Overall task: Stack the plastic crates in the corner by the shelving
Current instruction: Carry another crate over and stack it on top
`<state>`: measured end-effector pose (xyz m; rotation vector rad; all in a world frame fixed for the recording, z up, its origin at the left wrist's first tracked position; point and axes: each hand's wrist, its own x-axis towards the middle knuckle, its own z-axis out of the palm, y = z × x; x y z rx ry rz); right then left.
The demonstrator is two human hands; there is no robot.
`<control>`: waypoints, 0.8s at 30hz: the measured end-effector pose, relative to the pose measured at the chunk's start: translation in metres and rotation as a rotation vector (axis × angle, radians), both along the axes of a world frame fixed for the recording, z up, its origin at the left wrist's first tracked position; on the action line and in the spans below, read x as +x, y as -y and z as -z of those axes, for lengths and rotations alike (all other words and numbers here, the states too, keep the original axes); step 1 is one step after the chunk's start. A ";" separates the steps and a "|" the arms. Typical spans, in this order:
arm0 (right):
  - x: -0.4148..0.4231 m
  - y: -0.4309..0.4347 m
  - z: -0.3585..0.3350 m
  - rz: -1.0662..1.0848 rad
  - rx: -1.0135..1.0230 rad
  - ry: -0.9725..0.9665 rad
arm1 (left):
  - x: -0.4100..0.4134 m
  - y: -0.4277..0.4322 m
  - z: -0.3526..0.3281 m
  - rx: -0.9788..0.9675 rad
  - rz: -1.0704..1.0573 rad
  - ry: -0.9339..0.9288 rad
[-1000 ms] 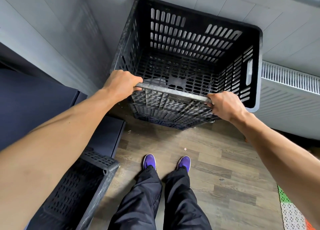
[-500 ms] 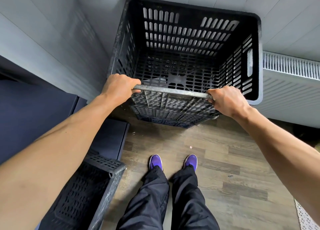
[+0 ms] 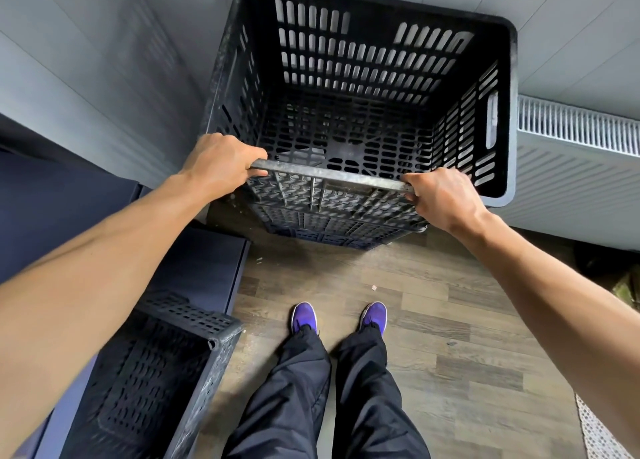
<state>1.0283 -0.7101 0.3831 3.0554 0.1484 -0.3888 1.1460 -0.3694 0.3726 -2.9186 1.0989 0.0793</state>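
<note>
At 12 o'clock the black slatted crate (image 3: 346, 64) sits in the wall corner (image 3: 207, 8) — left hand (image 3: 221, 168) and right hand (image 3: 443, 199) each curl fingers round its near rim. Better to lower both ends evenly, so its base seats squarely on the crate beneath (image 3: 322, 239).

Nothing here can be read. No lettering, label, brand or number shows on the black crate (image 3: 363, 78), on the second crate (image 3: 166, 372) lying down to the left of it, on the radiator (image 3: 575, 129) to its right, or on the purple shoes (image 3: 304, 316) below it.
</note>
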 end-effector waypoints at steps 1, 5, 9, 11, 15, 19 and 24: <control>0.000 -0.001 0.000 0.001 0.000 -0.007 | 0.001 0.000 -0.001 0.010 0.002 -0.010; 0.001 -0.004 -0.001 0.013 -0.005 -0.032 | 0.006 0.000 -0.003 0.058 -0.016 -0.012; 0.007 -0.001 -0.008 -0.010 -0.003 -0.063 | 0.004 0.010 -0.005 0.055 -0.074 -0.032; 0.007 -0.002 -0.009 -0.027 0.002 -0.066 | 0.001 0.011 -0.006 0.057 -0.096 -0.042; 0.004 -0.002 -0.011 -0.026 0.001 -0.097 | -0.007 0.007 0.000 0.035 -0.091 -0.039; 0.004 0.000 -0.011 -0.003 -0.015 -0.083 | -0.009 0.007 0.003 0.028 -0.097 -0.024; 0.003 -0.004 -0.009 0.011 -0.006 -0.081 | -0.008 0.006 0.005 0.037 -0.135 -0.066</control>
